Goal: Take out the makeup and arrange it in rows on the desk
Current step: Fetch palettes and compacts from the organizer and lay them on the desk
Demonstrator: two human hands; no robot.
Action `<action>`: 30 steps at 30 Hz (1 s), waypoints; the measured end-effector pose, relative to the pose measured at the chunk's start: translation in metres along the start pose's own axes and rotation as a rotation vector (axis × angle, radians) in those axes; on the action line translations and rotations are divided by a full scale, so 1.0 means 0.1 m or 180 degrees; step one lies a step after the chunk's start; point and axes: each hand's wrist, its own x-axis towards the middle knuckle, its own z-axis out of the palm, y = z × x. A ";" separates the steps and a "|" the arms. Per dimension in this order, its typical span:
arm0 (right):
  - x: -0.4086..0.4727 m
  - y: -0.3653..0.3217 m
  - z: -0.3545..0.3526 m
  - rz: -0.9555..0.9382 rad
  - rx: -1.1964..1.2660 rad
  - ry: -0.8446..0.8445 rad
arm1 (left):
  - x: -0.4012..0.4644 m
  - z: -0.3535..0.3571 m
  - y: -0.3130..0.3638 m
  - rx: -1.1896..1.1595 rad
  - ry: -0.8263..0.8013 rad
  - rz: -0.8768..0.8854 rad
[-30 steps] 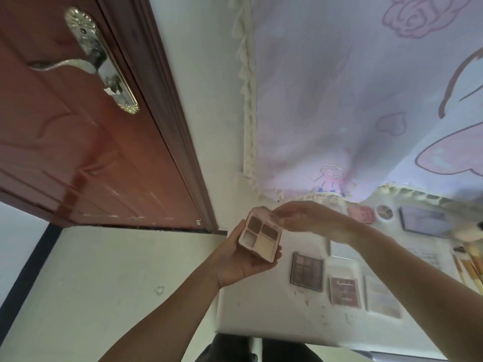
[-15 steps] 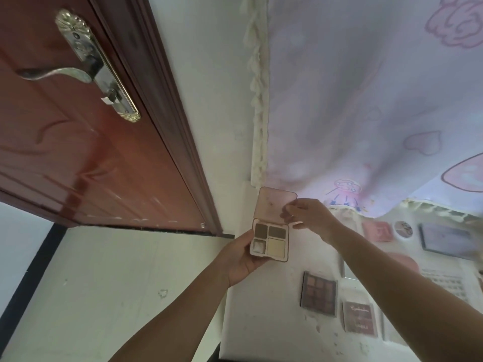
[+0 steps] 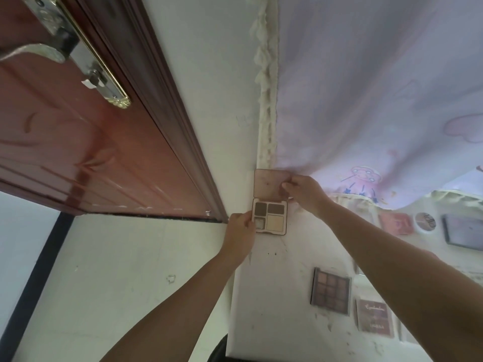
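Progress partial: several palettes [image 3: 330,290] already lie in rows on the worktop [image 3: 274,296], while left hand [image 3: 239,232] grips an opened four-pan palette [image 3: 270,218] by its base, right hand [image 3: 304,192] pinching its lid, above the far corner, not yet placed.

The open palette [image 3: 270,217] shows two brown pans, one grey and one pale yellow in a pinkish case, the nine-pan palette [image 3: 331,290] holds mauve and tan squares, the bench [image 3: 271,304] is white, the curtain [image 3: 379,87] lilac with pink cartoon prints, and the door [image 3: 86,152] reddish-brown.
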 end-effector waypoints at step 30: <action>-1.84 1.09 -0.25 -0.1346 -0.2828 -0.0449 | -0.98 0.82 0.31 0.0234 -0.0949 -0.0574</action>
